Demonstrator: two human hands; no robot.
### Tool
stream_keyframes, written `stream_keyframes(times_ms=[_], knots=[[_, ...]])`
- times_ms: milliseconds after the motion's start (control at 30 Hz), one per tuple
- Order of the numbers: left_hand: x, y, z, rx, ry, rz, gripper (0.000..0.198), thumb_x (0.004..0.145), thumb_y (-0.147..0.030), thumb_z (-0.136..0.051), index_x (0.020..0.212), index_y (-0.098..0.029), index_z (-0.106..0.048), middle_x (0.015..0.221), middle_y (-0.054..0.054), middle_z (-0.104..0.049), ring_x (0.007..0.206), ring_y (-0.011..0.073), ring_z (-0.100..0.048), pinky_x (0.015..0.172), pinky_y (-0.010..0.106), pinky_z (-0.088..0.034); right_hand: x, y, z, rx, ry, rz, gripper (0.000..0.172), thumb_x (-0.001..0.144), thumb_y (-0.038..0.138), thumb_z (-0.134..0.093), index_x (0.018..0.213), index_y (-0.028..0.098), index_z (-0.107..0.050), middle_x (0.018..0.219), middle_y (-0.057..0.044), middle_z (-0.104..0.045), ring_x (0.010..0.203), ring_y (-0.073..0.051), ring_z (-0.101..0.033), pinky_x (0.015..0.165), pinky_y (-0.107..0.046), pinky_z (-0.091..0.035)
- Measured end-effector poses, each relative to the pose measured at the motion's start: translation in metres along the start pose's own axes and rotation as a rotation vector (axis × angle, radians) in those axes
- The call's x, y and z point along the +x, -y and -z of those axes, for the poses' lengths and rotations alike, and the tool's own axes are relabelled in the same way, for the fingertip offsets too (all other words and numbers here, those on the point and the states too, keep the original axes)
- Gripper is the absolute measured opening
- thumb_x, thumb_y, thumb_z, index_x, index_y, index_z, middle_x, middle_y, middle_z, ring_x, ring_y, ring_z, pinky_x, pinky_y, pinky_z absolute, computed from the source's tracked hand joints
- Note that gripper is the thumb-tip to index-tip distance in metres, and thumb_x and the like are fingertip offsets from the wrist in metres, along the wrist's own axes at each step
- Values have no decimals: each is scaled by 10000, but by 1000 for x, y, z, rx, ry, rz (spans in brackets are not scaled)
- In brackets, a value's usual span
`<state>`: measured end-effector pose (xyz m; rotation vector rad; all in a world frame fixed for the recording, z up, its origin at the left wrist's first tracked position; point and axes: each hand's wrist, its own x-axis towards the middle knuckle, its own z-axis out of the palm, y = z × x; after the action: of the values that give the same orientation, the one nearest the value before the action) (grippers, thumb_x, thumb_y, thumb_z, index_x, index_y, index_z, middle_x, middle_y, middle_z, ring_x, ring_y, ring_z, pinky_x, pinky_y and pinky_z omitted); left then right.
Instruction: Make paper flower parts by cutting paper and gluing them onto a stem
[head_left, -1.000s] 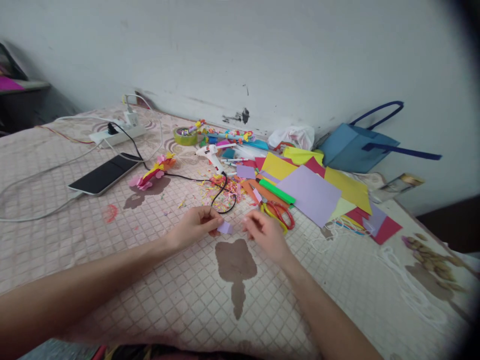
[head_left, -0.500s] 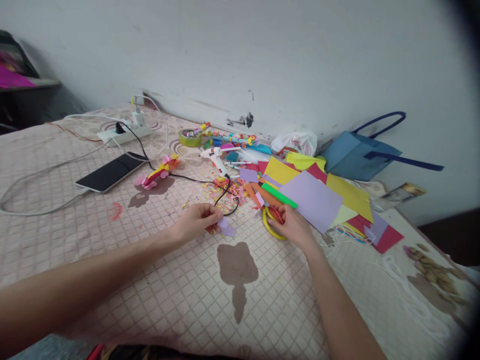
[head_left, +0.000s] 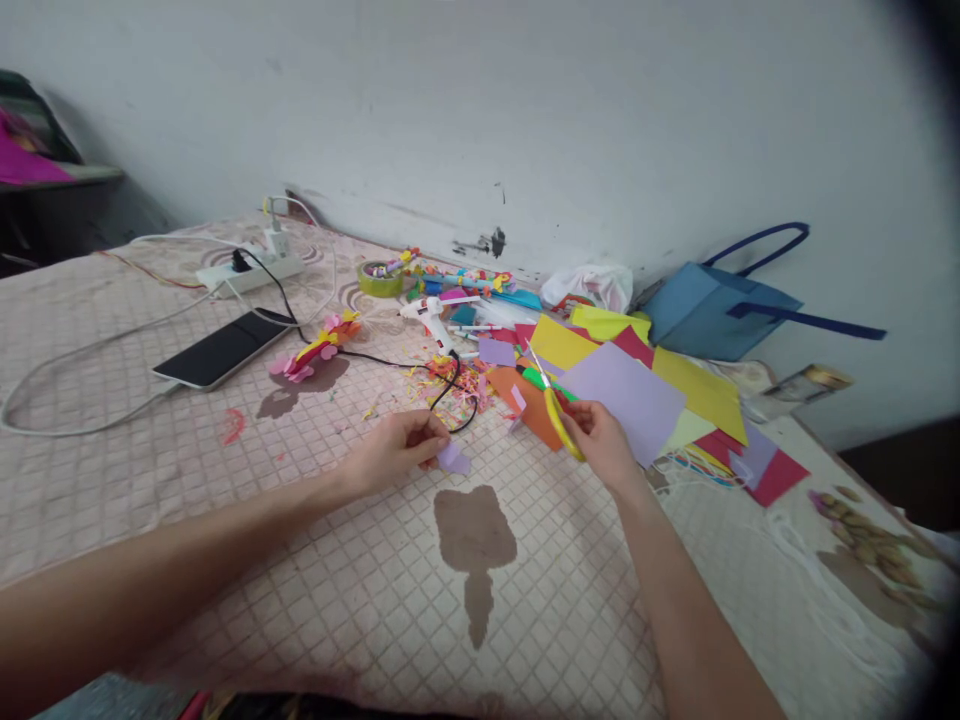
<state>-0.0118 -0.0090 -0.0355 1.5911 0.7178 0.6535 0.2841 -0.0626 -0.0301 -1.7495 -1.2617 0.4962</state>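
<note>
Near the middle of the cloth, my left hand (head_left: 409,445) pinches a small piece of purple paper (head_left: 454,458). My right hand (head_left: 596,435) holds scissors (head_left: 556,410) by their yellow and red handles, with the blades pointing up and away over the coloured sheets. Beneath and beside the scissors lie an orange paper (head_left: 536,410) and a green marker (head_left: 536,378). A small pale purple scrap (head_left: 518,398) rests on the orange paper. The large purple sheet (head_left: 630,395) is just beyond my right hand.
A white glue gun (head_left: 431,320) with a black cord stands behind paper scraps (head_left: 457,385). On the left are a phone (head_left: 221,350), a power strip (head_left: 251,272) and a paper flower piece (head_left: 315,347). A blue bag (head_left: 720,310) sits at the back right.
My right hand has lifted the scissors off the cloth, and their blades now show above the papers. My left hand has barely moved with its purple piece.
</note>
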Motion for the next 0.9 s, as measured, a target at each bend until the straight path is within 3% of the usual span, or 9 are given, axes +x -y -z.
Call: stream_keyframes(times_ms=[133, 267, 533, 667, 900], knots=[[1, 3, -1, -97, 37, 18, 197, 764, -304, -606, 826, -124, -556, 676, 4, -591, 568, 81, -540, 560, 213, -446, -5, 17, -7, 185, 99, -60, 418, 675, 555, -615, 844, 183, -528, 634, 17, -521, 489, -113, -464, 457, -248, -389], [2, 3, -1, -129, 33, 19, 217, 744, -281, -626, 866, -126, -535, 689, 7, -603, 597, 96, -564, 591, 235, -462, -13, 30, -14, 400, 111, -119, 361, 616, 454, -728, 747, 183, -528, 536, 60, -460, 434, -76, -415, 404, -206, -334], [-1, 0, -3, 197, 7, -4, 142, 766, -258, -581, 829, -135, -614, 685, 5, -600, 606, 98, -525, 557, 211, -404, -10, 19, -18, 386, 74, -173, 376, 574, 438, -762, 753, 170, -568, 481, 72, -454, 380, -65, -390, 350, -192, -299], [3, 0, -3, -42, 17, 61, 156, 747, -255, -610, 838, -130, -588, 673, -8, -594, 572, 84, -525, 546, 207, -414, -15, 25, -26, 478, 142, -143, 342, 644, 453, -723, 770, 193, -539, 503, 74, -462, 392, -70, -414, 362, -192, -327], [0, -6, -2, -334, 15, 217, 212, 722, -256, -679, 864, -137, -575, 718, -8, -627, 599, 77, -564, 587, 207, -435, -44, 40, -53, 658, 414, -103, 288, 744, 452, -654, 819, 220, -502, 559, 63, -469, 423, -70, -420, 386, -190, -337]])
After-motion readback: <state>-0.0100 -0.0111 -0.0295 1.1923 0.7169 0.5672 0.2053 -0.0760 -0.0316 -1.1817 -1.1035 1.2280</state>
